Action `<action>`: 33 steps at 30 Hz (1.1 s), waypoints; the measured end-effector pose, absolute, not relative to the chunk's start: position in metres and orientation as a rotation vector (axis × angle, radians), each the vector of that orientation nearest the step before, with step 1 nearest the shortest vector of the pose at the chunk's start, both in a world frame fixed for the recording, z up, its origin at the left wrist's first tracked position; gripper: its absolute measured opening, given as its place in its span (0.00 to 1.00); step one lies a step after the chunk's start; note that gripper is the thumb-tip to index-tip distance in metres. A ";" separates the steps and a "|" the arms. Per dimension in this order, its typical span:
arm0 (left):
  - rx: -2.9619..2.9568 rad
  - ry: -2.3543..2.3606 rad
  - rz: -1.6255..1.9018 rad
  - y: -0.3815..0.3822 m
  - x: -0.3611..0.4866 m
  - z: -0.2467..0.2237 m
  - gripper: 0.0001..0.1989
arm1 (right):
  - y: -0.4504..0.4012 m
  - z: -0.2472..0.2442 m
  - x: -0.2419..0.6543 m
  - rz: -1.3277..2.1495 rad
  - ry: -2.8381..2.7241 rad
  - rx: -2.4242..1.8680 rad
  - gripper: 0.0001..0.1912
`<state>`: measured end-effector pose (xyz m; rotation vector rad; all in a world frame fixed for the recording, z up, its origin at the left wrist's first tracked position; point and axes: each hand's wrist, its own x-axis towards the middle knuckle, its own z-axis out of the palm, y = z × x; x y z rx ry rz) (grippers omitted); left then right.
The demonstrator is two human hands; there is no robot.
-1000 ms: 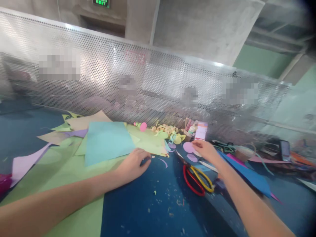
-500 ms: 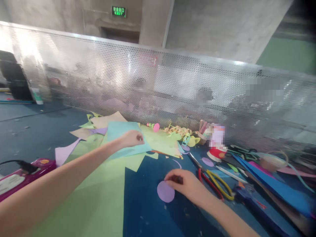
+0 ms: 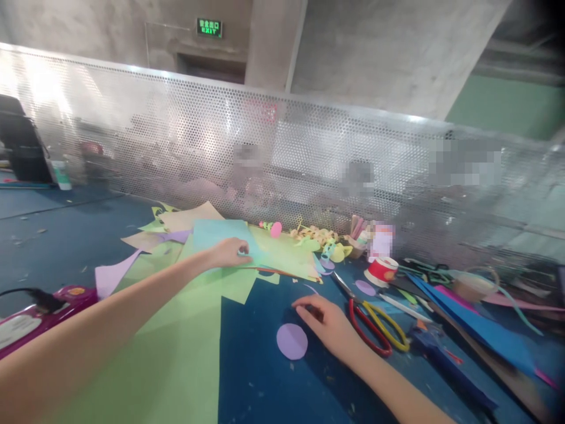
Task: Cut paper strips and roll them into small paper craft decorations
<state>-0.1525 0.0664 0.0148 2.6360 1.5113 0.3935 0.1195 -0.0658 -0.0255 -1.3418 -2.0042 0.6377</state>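
My left hand [image 3: 232, 252] reaches over the paper stack, its fingers curled and pinched on a light-blue paper sheet [image 3: 218, 232]. Beneath lie pale green sheets [image 3: 185, 341] and a yellow-green sheet [image 3: 285, 250]. My right hand [image 3: 324, 324] hovers just right of a purple paper circle [image 3: 292, 341], thumb and forefinger apart and nothing between them. The circle rests flat on the dark blue table [image 3: 260, 383]. Beyond the right hand lie scissors [image 3: 373, 324] with red and yellow handles, blades pointing away.
A blue glue gun [image 3: 452, 365] and blue paper strips [image 3: 472, 330] lie at the right. A red-and-white paper cup [image 3: 380, 272] stands behind the scissors. At the left is a purple power strip [image 3: 48, 312] with a plug. A perforated metal screen [image 3: 198, 129] bounds the back.
My right hand has let go of the purple circle and shifted slightly up from it. My left hand has drawn slightly back over the light-blue sheet. The view has shifted a little.
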 end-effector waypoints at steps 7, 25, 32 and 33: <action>2.647 1.649 0.558 0.066 -0.149 0.021 0.25 | -0.082 -0.008 0.113 0.571 -2.273 -1.180 0.18; 2.817 1.752 0.177 0.052 -0.132 0.004 0.20 | -0.066 -0.024 0.127 0.213 -2.150 -1.198 0.13; 2.801 1.851 0.210 0.047 -0.126 0.015 0.19 | -0.065 -0.026 0.129 0.241 -2.171 -1.195 0.12; 2.799 1.870 0.219 0.045 -0.124 0.016 0.18 | -0.065 -0.026 0.128 0.239 -2.173 -1.203 0.12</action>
